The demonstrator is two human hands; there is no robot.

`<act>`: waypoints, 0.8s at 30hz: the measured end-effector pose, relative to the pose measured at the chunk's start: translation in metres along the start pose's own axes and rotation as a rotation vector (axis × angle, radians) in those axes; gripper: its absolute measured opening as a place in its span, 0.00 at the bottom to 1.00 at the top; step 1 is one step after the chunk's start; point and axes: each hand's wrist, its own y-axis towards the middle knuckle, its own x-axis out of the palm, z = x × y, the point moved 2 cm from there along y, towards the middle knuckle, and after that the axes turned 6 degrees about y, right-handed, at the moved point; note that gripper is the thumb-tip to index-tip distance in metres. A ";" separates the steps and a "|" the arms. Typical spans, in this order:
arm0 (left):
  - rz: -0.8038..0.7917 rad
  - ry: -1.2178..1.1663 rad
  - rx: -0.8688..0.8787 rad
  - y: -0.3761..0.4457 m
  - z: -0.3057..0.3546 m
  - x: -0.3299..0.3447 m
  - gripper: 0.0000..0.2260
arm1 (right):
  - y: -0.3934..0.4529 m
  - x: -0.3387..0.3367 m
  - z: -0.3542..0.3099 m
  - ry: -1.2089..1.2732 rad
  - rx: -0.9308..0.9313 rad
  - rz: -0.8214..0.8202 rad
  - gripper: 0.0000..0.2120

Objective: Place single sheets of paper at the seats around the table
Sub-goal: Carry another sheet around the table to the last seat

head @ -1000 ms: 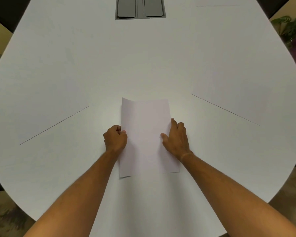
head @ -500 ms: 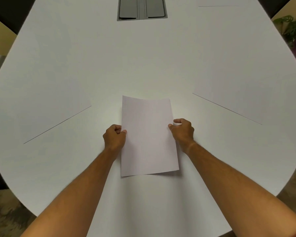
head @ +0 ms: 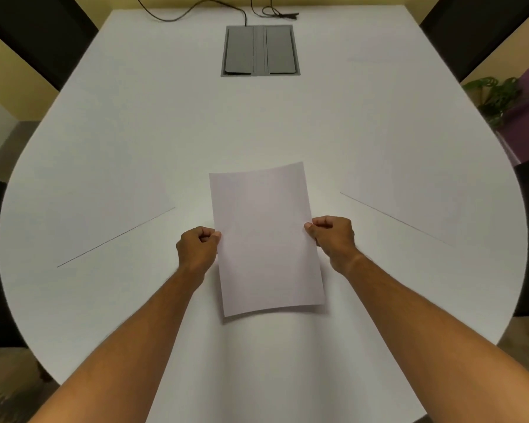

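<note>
surface: big white rounded top, fills the view. Grey hatch set in at the far middle, cables behind it.
placed sheets: one flat at your left seat, one at your right; a faint edge far right looks like another, hard to tell.
chairs: dark backs at the far-left and far-right corners.
paper: in front of you over the near middle, long side pointing away, slightly skewed. Shadow under the near edge, so it looks lifted, not down yet.
left hand: fingers curled tight, pinching the paper's left edge.
right hand: fingers curled tight, pinching the right edge.
step: probably setting this sheet at your own seat.
risk: let go of one side first and the paper swings and lands crooked; drop it from height and it may glide off the spot or off the near edge; squeeze too hard and you crease it; I can't tell if you hold only one sheet, so check.
</note>
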 end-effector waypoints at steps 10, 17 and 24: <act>0.063 -0.099 0.151 -0.018 0.052 -0.077 0.00 | -0.042 0.016 -0.075 0.038 -0.180 -0.059 0.02; 0.134 -0.169 0.231 -0.041 0.072 -0.134 0.03 | -0.083 0.029 -0.114 0.064 -0.285 -0.139 0.08; 0.231 -0.216 0.242 -0.079 0.073 -0.191 0.05 | -0.120 0.046 -0.143 0.076 -0.376 -0.278 0.08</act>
